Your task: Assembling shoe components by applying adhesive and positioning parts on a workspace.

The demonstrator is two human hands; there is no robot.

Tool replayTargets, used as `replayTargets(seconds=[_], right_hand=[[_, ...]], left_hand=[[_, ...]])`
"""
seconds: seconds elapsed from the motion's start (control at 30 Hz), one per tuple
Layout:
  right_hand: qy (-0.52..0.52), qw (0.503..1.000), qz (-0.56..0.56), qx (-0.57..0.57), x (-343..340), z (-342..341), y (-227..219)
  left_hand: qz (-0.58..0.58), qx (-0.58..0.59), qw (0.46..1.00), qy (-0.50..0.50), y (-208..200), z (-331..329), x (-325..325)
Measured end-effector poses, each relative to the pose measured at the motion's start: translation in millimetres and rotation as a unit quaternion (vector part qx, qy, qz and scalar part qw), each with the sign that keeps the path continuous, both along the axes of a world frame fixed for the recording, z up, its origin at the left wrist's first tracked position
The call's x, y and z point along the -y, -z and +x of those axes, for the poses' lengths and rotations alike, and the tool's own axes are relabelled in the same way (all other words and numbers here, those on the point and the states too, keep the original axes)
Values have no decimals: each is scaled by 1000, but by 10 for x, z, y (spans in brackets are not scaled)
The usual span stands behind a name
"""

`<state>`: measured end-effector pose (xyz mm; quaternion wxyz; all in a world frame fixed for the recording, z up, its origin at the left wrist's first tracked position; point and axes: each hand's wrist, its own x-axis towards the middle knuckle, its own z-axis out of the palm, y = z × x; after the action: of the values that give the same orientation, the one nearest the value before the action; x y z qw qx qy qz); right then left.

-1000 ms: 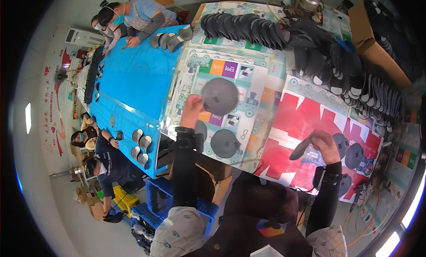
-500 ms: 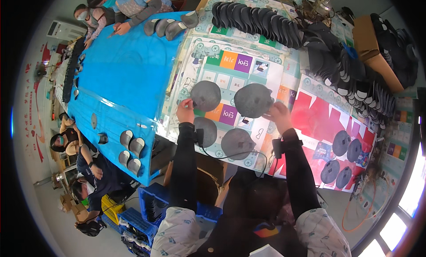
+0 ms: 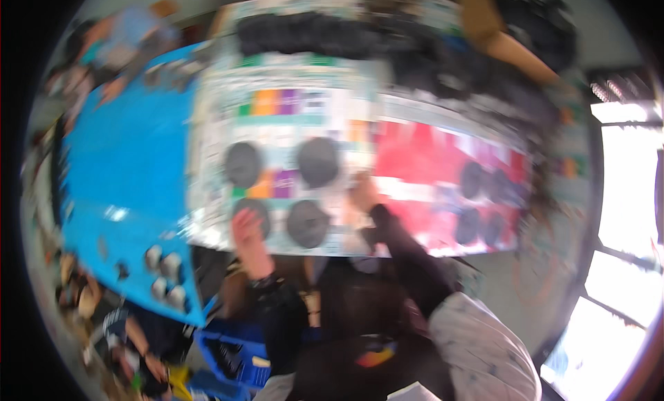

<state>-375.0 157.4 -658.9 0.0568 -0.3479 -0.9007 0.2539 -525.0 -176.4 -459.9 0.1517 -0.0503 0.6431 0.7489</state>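
Note:
The whole view is smeared by motion. Four dark grey rounded pads lie in two rows on the printed white sheet: an upper left pad (image 3: 244, 165), an upper right pad (image 3: 318, 162), a lower left pad (image 3: 260, 213) and a lower right pad (image 3: 308, 224). My left hand (image 3: 250, 240) is over the near edge of the lower left pad and partly covers it. Its fingers look stretched out, with nothing seen in them. To the right of the pads, my right hand (image 3: 363, 193) is beside the red sheet's edge; its fingers are too blurred to read.
A red sheet (image 3: 415, 152) on the right bears several more grey pads (image 3: 472, 179). Rows of stacked dark pads (image 3: 304, 34) line the far side, near a cardboard box (image 3: 515, 55). Left is a blue-covered table (image 3: 131, 152) with co-workers around it. A blue crate (image 3: 256, 349) stands below.
The view has swung, shifting the tables left. Both hands have come away from the upper pads: the left towards me over the lower left pad, the right off the upper right pad.

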Motion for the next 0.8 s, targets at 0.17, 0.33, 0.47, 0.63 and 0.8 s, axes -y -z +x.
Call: replayTargets(seconds=[0.17, 0.33, 0.47, 0.63, 0.8], right_hand=[[-72, 973, -218, 25, 651, 492, -1197], [8, 988, 4, 154, -1149, 2996, -976], [217, 969, -41, 111, -1461, 3963, -1315], [257, 961, -11, 101, -2074, 4638, -1406], [176, 983, 40, -23, -2449, 4667, -1332]], left_hand=[[-155, -16, 982, 102, -303, 857, 258], [-140, -134, 926, 323, -179, 1417, -1598], [-234, -307, 826, 411, -184, 2015, -2555], [-340, -394, 696, 495, 509, 3002, -3581], [-425, -422, 628, 497, 672, 3497, -3981]])
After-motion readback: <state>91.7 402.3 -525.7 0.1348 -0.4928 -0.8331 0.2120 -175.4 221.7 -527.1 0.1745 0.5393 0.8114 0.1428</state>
